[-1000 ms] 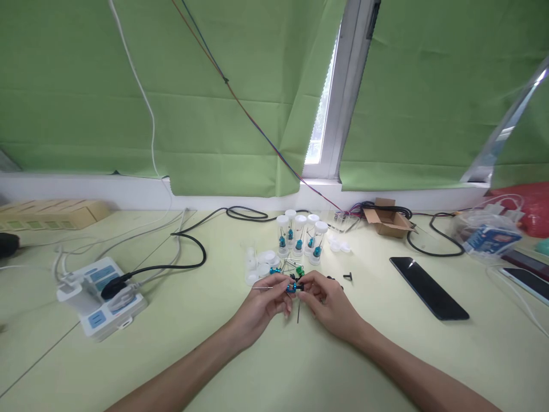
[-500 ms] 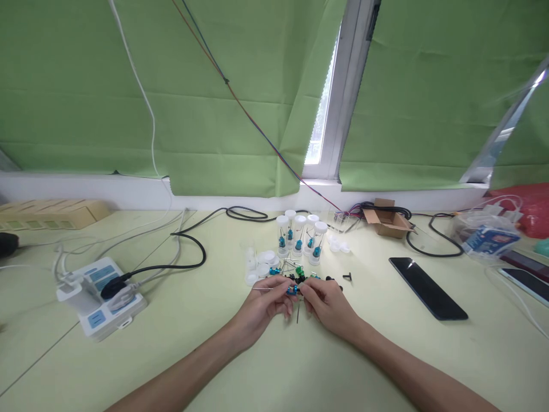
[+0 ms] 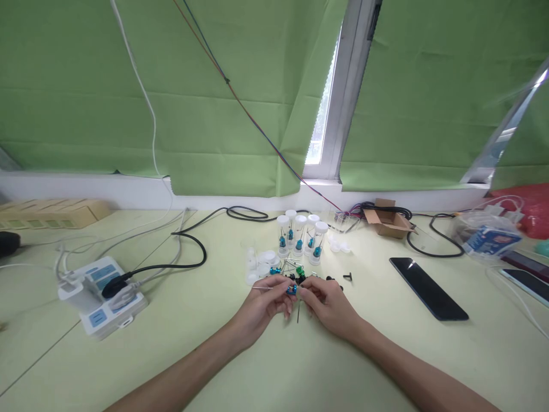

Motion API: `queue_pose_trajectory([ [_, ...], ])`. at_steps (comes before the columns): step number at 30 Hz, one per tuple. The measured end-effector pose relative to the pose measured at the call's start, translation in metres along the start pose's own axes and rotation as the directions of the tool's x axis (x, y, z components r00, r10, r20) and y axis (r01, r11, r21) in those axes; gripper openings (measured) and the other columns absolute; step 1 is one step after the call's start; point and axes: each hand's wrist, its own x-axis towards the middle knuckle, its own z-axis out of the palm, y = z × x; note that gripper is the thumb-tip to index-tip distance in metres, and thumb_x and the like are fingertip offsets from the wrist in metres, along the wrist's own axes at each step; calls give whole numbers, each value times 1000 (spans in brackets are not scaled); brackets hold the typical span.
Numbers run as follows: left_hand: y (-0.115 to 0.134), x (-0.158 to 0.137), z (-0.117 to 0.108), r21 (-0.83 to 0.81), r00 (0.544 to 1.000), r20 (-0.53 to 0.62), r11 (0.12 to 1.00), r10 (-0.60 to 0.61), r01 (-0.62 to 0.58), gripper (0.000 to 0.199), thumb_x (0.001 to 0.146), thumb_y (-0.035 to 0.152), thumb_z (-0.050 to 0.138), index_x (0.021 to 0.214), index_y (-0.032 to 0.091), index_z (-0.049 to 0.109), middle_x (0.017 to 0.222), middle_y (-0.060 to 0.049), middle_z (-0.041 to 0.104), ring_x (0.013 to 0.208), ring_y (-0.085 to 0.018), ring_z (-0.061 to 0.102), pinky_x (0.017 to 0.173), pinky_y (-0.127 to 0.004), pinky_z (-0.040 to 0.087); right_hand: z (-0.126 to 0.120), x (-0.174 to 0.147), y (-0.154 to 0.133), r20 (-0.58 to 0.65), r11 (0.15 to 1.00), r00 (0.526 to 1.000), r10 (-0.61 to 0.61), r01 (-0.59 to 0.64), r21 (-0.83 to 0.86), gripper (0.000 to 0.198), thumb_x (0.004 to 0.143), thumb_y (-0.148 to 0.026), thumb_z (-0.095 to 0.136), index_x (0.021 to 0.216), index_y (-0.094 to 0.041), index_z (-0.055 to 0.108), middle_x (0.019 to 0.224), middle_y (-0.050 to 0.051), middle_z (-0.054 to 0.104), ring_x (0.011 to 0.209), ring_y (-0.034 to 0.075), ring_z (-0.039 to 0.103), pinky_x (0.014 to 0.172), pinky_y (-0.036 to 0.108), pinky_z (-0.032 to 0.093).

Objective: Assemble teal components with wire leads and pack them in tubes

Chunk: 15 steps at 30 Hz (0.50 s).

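Now the right hand's (image 3: 328, 297) fingertips are covering the black piece that was showing a second ago beside the blue fitting (image 3: 291, 290), so I'm losing sight of that join. The left hand (image 3: 266, 300) is pinching the fitting between the hands; the right is curling at its right end, gripping what I can't tell. Both wrists are angling inward, capped clear tubes (image 3: 300, 234) standing beyond.

Between our left hand (image 3: 259, 304) and right hand (image 3: 332, 303) sits a part (image 3: 291, 290). From it, our table (image 3: 274, 366) holds tubes (image 3: 299, 236) at twelve o'clock, lids (image 3: 268, 257) at eleven, a box (image 3: 388, 229) at two, a phone (image 3: 429, 289) at three, a power strip (image 3: 99, 315) at nine.
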Motion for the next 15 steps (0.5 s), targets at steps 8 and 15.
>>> queue_pose_trajectory([
  [8,1,0,1,-7,1000,-23,1000,-11,11,22,80,33,73,88,12,68,74,-7,67,59,-13,59,55,-25,48,0,1,2,-48,1000,999,16,-18,-26,39,98,-43,42,69,-20,54,49,-4,48,46,11,44,52,25,38],
  [15,0,1,0,-35,1000,-28,999,6,-7,21,79,32,74,87,13,69,73,-5,66,59,-12,59,55,-24,48,0,-2,1,13,998,1000,-4,3,65,22,94,-40,51,99,-19,52,56,-6,51,48,12,48,49,23,38],
])
